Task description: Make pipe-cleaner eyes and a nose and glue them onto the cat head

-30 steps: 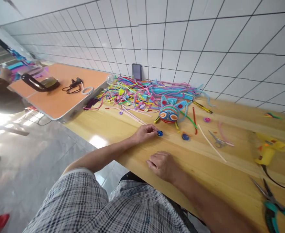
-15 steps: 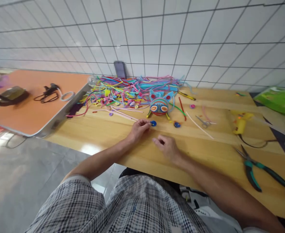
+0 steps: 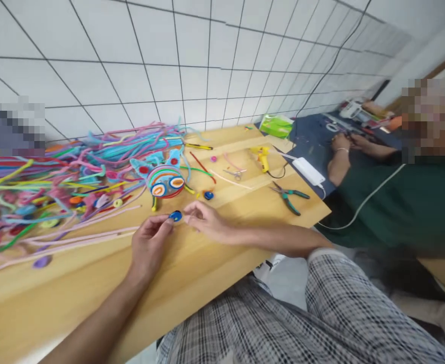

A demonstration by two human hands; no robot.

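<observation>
Between the thumb and fingers of my left hand (image 3: 152,240) is a small blue coil (image 3: 176,216), apparently wound from pipe cleaner. My right hand (image 3: 206,220) is just to the right of it, its fingers curled and pressed together; whether they hold anything is too small to make out. A second blue coil (image 3: 208,195) lies on the table beyond my right hand. Behind my hands stands a pipe-cleaner animal head (image 3: 164,177), light blue with pointed ears, red ear spots and large orange-and-white eyes.
Loose pipe cleaners (image 3: 89,172) heap along the wall at left. Rightward lie scissors (image 3: 235,174), a yellow glue gun (image 3: 261,157), green-handled pliers (image 3: 291,197) and a white power strip (image 3: 308,172). A yellow cutter (image 3: 198,146) lies behind. A co-worker's hands (image 3: 345,144) work at the far right.
My view has swung to the right, bringing the co-worker into sight. My right hand has come up close to the blue coil, which stays in my left fingers.
</observation>
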